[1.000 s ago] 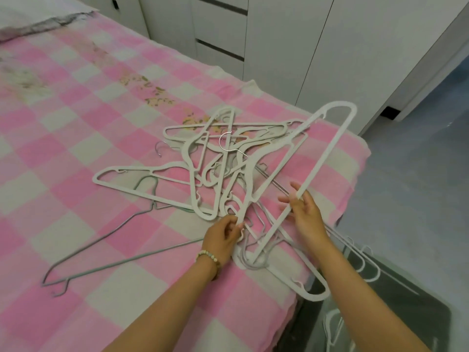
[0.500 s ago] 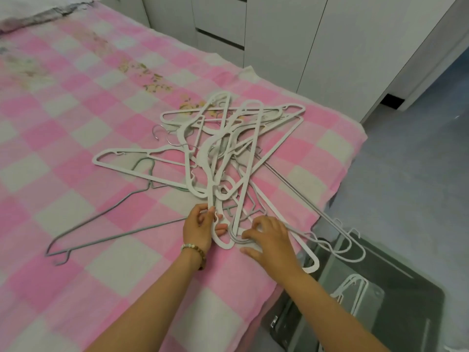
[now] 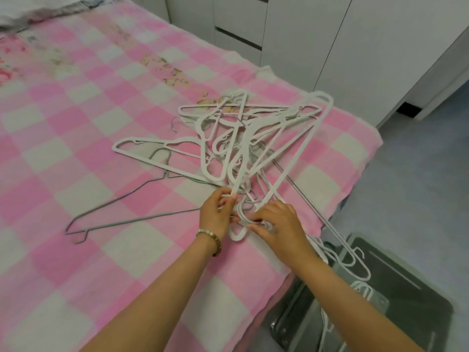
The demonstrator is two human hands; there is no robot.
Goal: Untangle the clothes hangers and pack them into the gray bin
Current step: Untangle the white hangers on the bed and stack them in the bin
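Observation:
A tangled pile of white plastic hangers point(image 3: 243, 138) lies on the pink checked bed near its right edge. A grey wire hanger point(image 3: 132, 199) lies flat to the left of the pile. My left hand point(image 3: 218, 214) pinches the near end of a white hanger's bar at the pile's front. My right hand point(image 3: 279, 224) is curled over the hooks and ends beside it, gripping a white hanger there. The gray bin point(image 3: 396, 295) stands on the floor below the bed's corner, with a few white hangers inside; some hangers from the pile overhang it.
The pink and white checked bedspread point(image 3: 88, 148) covers the bed to the left and front. White cabinets point(image 3: 317, 39) stand behind the bed. Grey floor point(image 3: 418, 161) lies to the right of the bed.
The large hanger that my right hand held up a second ago is back down on the pile. My right hand moved left and down to the hooks next to my left hand.

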